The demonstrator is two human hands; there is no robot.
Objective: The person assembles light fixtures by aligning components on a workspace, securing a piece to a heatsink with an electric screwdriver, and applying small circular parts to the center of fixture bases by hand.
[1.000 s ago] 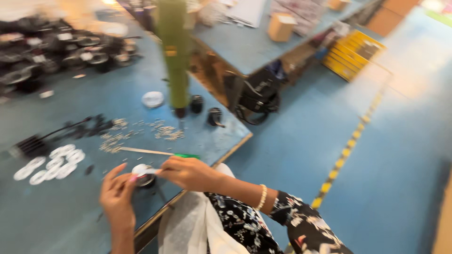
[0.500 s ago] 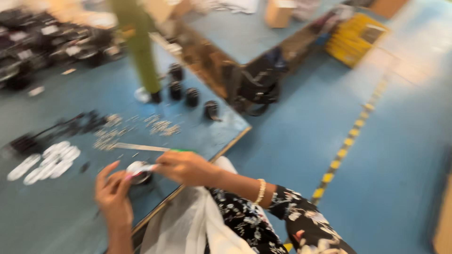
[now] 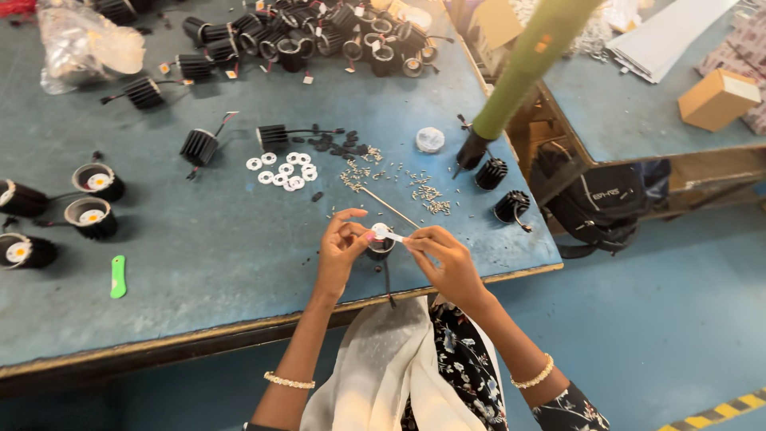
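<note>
Your left hand point(image 3: 339, 251) and right hand point(image 3: 448, 259) pinch a small white disc point(image 3: 381, 231) by its edges, fingertips closed, just above the black finned housing point(image 3: 380, 247) near the table point(image 3: 199, 239) edge. It looks light, thin, easily bent; hold the rim.

Both forearms reach forward and angle in toward each other, each wrist ringed by a thin bracelet. The left hand point(image 3: 339, 249) is raised with its fingers curled, thumb and fingertips pinched close together. The right hand point(image 3: 447, 259) sits just beside it, knuckles up, thumb and forefinger nipped shut in a fine grip. The two hands' fingertips nearly meet.
</note>
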